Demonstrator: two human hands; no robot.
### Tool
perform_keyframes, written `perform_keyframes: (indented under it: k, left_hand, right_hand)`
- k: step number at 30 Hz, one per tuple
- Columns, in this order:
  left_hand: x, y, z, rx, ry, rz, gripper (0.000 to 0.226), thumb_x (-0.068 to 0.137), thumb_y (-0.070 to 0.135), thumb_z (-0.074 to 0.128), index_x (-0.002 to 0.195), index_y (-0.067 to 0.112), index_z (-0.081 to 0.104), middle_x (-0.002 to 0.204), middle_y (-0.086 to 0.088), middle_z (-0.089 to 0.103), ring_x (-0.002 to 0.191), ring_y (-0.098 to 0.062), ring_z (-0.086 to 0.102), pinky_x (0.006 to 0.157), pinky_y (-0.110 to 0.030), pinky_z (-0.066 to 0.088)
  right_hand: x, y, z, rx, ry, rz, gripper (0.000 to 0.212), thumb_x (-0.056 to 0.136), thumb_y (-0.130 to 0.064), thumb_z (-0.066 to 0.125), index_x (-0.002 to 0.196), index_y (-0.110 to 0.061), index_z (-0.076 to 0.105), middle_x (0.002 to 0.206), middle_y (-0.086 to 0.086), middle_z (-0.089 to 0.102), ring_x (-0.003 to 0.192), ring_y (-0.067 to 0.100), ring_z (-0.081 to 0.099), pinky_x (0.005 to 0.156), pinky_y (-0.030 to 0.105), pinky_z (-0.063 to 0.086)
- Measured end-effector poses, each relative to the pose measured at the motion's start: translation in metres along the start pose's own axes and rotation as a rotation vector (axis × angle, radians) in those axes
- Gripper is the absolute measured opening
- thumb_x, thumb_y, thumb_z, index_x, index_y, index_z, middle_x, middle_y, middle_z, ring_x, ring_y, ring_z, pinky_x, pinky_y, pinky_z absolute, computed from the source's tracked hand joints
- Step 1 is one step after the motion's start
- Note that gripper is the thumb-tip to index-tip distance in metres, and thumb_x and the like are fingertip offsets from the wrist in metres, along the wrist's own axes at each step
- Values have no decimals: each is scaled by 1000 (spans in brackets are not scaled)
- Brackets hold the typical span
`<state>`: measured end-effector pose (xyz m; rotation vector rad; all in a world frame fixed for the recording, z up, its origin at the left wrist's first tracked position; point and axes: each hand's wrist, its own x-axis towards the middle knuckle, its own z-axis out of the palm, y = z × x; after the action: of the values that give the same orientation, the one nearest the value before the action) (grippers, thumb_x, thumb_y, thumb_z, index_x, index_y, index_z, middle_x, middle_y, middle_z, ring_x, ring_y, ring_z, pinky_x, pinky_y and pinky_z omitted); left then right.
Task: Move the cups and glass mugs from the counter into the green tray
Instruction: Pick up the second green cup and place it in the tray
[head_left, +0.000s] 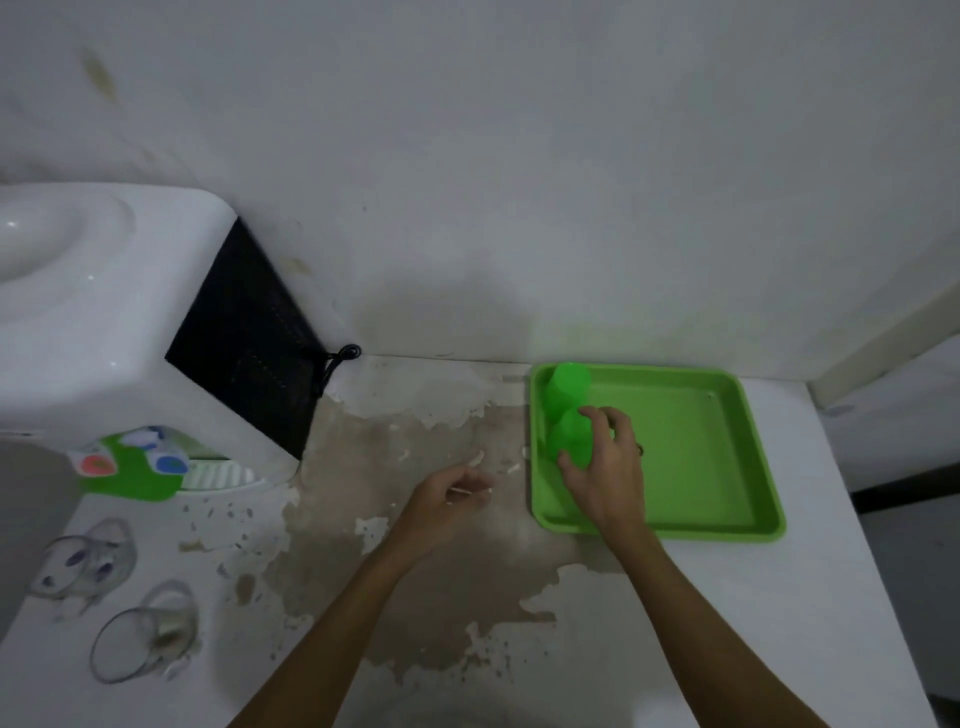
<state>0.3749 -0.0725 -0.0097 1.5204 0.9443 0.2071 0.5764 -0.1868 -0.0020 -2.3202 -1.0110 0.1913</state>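
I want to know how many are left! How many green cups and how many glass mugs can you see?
Green cups: 2, one at the tray's back corner and one under the right hand
Glass mugs: 2, both on the counter
Total: 4

A stained, off-white wall (519, 156) fills the upper frame under dim light. Below it runs a white counter (831, 597) with a big worn, peeling brown patch (415, 519) at center. A white dispenser (114, 312) stands at left.
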Motion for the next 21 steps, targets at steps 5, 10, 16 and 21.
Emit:
perform_keyframes:
  k: [5,10,16,21]
  left_hand:
    - [-34,-23,-50,-39,18,-20,11,88,19,72,91,29,76,90,7,75,83,-1,69,71,-15,55]
    - [-69,-47,-120,-93,142,-47,17,88,14,72,88,31,73,93,4,74,84,-8,68,75,-20,56]
    - [-97,-71,-211,-48,394,30,22,84,5,73,83,27,73,85,6,75,77,-2,67,78,-22,54]
    - [-116,-97,-282,-83,733,14,17,81,3,74,90,16,68,94,-5,71,80,-10,66,77,-28,52]
  right_hand:
    - [-6,-17,0,68,14,184,63,73,-6,78,131,-3,54,136,26,46,115,43,55,98,43,47]
    - [-16,-84,30,72,20,-11,46,76,-8,76,119,-3,61,117,23,57,104,38,57,88,42,49]
    - [-35,-179,95,208,-224,-120,18,81,-13,71,99,-12,69,100,8,68,82,21,65,74,37,55]
    - [-53,-241,155,250,-384,-177,12,83,-13,68,95,-14,70,89,6,69,79,22,65,74,39,57]
